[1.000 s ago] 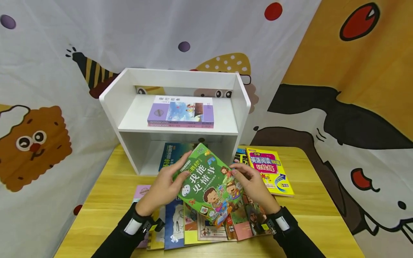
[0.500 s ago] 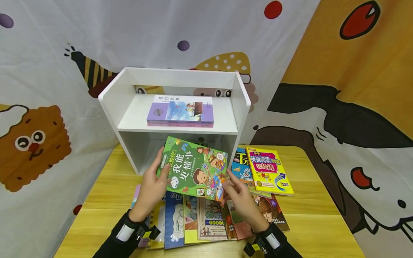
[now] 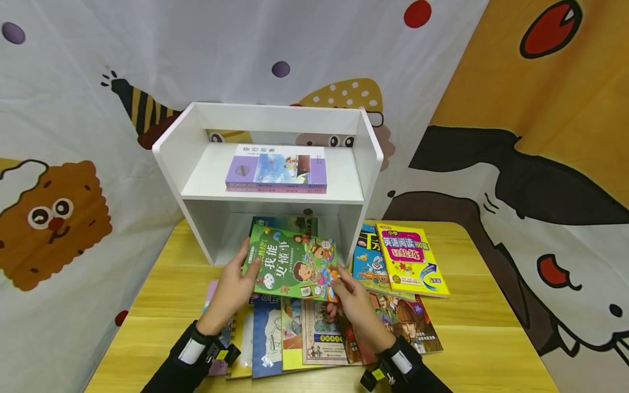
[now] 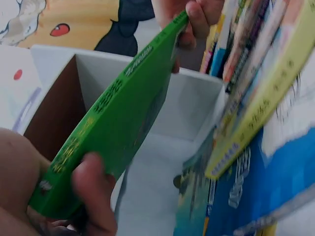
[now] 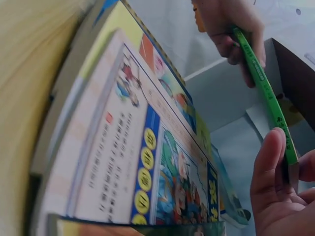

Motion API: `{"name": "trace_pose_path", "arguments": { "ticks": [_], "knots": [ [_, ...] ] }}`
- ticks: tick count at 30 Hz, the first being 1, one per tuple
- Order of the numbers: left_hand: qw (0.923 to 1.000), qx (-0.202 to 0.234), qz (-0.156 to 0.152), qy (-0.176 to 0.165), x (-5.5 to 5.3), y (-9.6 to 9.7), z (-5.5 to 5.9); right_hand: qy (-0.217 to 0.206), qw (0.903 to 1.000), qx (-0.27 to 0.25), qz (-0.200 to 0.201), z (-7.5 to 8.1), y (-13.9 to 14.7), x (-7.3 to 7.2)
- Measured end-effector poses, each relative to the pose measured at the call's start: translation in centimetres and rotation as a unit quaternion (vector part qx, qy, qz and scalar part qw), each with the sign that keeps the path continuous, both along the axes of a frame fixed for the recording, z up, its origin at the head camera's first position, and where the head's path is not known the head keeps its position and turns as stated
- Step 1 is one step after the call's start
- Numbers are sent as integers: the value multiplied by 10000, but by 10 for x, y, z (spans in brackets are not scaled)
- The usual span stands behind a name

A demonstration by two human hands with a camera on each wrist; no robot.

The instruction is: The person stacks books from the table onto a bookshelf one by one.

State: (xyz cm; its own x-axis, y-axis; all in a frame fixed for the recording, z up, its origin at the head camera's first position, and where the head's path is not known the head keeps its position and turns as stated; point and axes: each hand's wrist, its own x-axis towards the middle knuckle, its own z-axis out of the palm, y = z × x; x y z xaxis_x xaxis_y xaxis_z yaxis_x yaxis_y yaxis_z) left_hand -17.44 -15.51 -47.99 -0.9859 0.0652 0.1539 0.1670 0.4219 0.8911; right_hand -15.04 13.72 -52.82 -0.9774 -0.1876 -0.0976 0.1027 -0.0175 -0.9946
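Observation:
A green children's book point(image 3: 295, 267), cover up, is held between my two hands at the front of the white bookshelf's lower compartment. My left hand point(image 3: 230, 292) grips its left edge, the thumb on the cover. On the lower right edge, my right hand point(image 3: 363, 314) pinches it between thumb and fingers. The left wrist view shows the green spine point(image 4: 113, 93) tilted above the compartment. Behind it, a dark teal book point(image 3: 304, 224) lies in the compartment, partly hidden by the green one.
Purple books point(image 3: 282, 169) lie stacked on the upper shelf of the white bookshelf point(image 3: 196, 174). Several overlapping books, among them a blue one point(image 3: 267, 346), spread across the wooden table point(image 3: 486, 333) in front. To the right lies a yellow book point(image 3: 410, 259) on others.
The green book has turned from slanted to nearly level and moved left, then lowered toward the lower compartment. Both hands have kept hold of it, the right one shifting left and down.

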Motion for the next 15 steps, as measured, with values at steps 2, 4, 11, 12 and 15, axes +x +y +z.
{"name": "trace_pose_path", "arguments": {
  "ticks": [2, 4, 11, 12, 15],
  "knots": [
    [9995, -325, -25, -44, -5, -3, -2, -9, 9999, 133, 52, 1, 3, -5],
    [9985, -549, -32, -72, -12, -7, -6, 15, 9995, 300, 121, 4, 5, -11],
    [9979, -624, 96, -135, -46, -19, -16, 23, 9986, 442, 295, 15, 3, -42],
    [9974, -700, 126, -128, -51, -20, -19, -5, 9988, 385, 307, 15, 2, -47],
    [9952, -938, 191, -218, -64, -23, -26, -51, 9986, 398, 331, 11, 0, -61]
  ]
}}
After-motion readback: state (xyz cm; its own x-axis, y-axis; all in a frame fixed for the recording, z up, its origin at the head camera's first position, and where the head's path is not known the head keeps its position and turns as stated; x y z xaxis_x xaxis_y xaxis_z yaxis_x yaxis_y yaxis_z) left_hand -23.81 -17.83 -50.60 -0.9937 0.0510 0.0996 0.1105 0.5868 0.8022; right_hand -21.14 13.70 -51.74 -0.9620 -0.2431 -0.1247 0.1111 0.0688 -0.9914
